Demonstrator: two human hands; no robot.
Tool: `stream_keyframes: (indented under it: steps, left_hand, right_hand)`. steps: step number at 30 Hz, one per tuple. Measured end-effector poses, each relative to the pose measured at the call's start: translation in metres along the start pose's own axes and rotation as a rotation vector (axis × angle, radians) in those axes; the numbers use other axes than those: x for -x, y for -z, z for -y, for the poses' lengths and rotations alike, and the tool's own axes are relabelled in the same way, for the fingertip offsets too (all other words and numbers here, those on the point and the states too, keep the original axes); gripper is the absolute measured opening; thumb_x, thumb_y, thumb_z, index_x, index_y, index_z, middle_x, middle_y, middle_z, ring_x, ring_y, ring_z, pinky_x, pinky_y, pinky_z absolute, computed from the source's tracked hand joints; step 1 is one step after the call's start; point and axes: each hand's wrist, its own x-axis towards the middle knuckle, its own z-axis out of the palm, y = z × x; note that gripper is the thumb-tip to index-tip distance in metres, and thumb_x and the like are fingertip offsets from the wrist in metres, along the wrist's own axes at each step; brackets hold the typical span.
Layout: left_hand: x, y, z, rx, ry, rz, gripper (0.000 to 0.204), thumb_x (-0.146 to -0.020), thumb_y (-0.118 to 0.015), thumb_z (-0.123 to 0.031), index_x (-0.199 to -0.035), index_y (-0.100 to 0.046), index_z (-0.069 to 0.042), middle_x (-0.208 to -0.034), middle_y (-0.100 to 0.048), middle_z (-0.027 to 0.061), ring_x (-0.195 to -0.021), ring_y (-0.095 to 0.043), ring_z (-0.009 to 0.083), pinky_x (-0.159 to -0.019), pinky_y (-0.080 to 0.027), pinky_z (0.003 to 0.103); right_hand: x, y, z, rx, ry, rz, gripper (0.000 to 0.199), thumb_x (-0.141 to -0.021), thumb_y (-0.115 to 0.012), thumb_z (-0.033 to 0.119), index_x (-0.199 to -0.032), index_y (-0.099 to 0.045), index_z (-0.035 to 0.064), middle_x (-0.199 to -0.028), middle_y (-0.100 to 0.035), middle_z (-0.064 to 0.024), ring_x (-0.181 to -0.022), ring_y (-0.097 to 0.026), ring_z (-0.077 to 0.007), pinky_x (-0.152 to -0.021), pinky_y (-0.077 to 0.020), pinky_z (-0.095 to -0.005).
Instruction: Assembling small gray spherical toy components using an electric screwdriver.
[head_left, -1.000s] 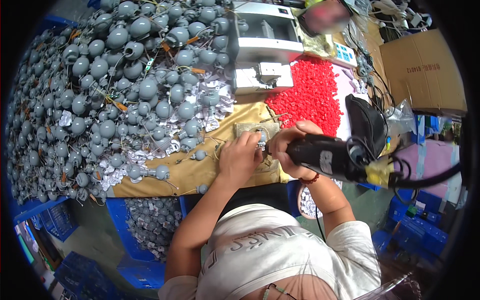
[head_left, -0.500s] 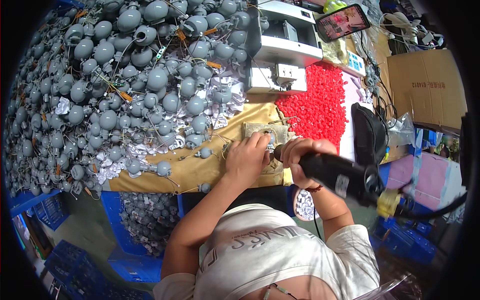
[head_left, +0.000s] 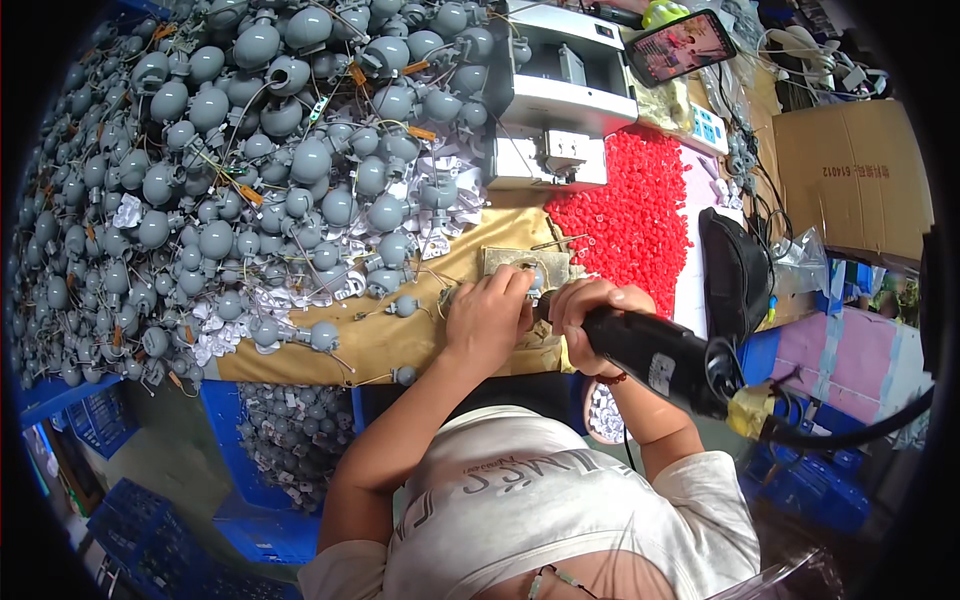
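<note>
Fingers closed, my left hand (head_left: pixel 488 312) pins a small grey rounded part (head_left: pixel 537 279) down on a worn metal plate (head_left: pixel 500 258) at the table's near edge. Most of that part is hidden by the fingers. My right hand (head_left: pixel 588 312) wraps round the front of a black electric screwdriver (head_left: pixel 655 362), which lies nearly level with its tip pointing left at the part. Whether the tip touches it I cannot tell. From its back end, wrapped in yellow tape, a thick black cable (head_left: pixel 850 430) runs off to the right.
Grey ball-shaped parts with wires (head_left: pixel 215 240) heap over the left of the table. Behind my hands stand a white-and-grey machine (head_left: pixel 560 110) and a pile of small red pieces (head_left: pixel 630 220). A phone (head_left: pixel 682 48), black pouch (head_left: pixel 735 270) and cardboard box (head_left: pixel 850 180) lie right.
The screwdriver and my right hand have shifted slightly left, closer to my left hand. My left hand keeps its hold on the grey part. The whole view has moved a little.
</note>
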Motion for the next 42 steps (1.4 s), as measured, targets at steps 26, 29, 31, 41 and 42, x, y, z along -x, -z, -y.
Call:
stream_keyframes:
  steps: [26, 29, 31, 41, 42]
  left_hand:
    - [0.016, -0.006, -0.005, -0.098, -0.157, -0.179, 0.038, -0.082, -0.078, -0.010, -0.119, -0.066, -0.011, -0.107, -0.068, 0.0076, -0.092, -0.066, 0.0294, -0.077, -0.050, 0.041]
    - [0.018, 0.007, -0.012, -0.002, -0.174, -0.232, 0.039, -0.082, -0.078, -0.005, -0.118, -0.065, -0.008, -0.106, -0.067, 0.0101, -0.089, -0.066, 0.0323, -0.076, -0.053, 0.042]
    - [0.030, 0.028, -0.015, 0.011, -0.195, -0.239, 0.039, -0.082, -0.077, -0.005, -0.120, -0.066, -0.009, -0.104, -0.065, 0.0095, -0.087, -0.066, 0.0321, -0.074, -0.054, 0.042]
    - [0.229, 0.212, 0.052, -0.269, 0.594, 0.584, 0.033, -0.087, -0.071, -0.015, -0.120, -0.068, -0.015, -0.098, -0.066, 0.0118, -0.092, -0.065, 0.0360, -0.080, -0.052, 0.046]
    - [0.227, 0.208, 0.061, -0.316, 0.606, 0.431, 0.032, -0.087, -0.071, -0.015, -0.119, -0.068, -0.013, -0.099, -0.066, 0.0120, -0.092, -0.064, 0.0362, -0.081, -0.052, 0.046]
  right_hand:
    - [0.010, 0.016, -0.012, 0.647, -0.353, -0.247, 0.005, -0.087, -0.074, 0.002, -0.091, -0.071, -0.0009, -0.089, -0.063, -0.0118, -0.085, -0.060, -0.0261, -0.077, -0.0482, -0.0347]
    - [-0.017, 0.005, -0.008, 0.330, -0.494, -0.323, 0.009, -0.092, -0.072, 0.006, -0.094, -0.071, -0.0029, -0.091, -0.065, -0.0073, -0.086, -0.061, -0.0157, -0.077, -0.0498, -0.0290]
    - [-0.021, 0.007, -0.006, 0.176, -0.586, -0.141, 0.011, -0.093, -0.072, 0.007, -0.097, -0.072, -0.0035, -0.094, -0.066, -0.0066, -0.088, -0.062, -0.0139, -0.079, -0.0503, -0.0275]
    - [0.021, 0.065, 0.006, 0.557, -0.681, 0.129, 0.011, -0.092, -0.072, 0.007, -0.100, -0.072, -0.0004, -0.094, -0.070, -0.0104, -0.083, -0.068, -0.0204, -0.074, -0.0534, -0.0315]
    - [0.023, 0.075, 0.007, 0.710, -0.649, 0.101, 0.011, -0.091, -0.072, 0.006, -0.100, -0.072, 0.0001, -0.094, -0.069, -0.0113, -0.082, -0.067, -0.0226, -0.074, -0.0535, -0.0329]
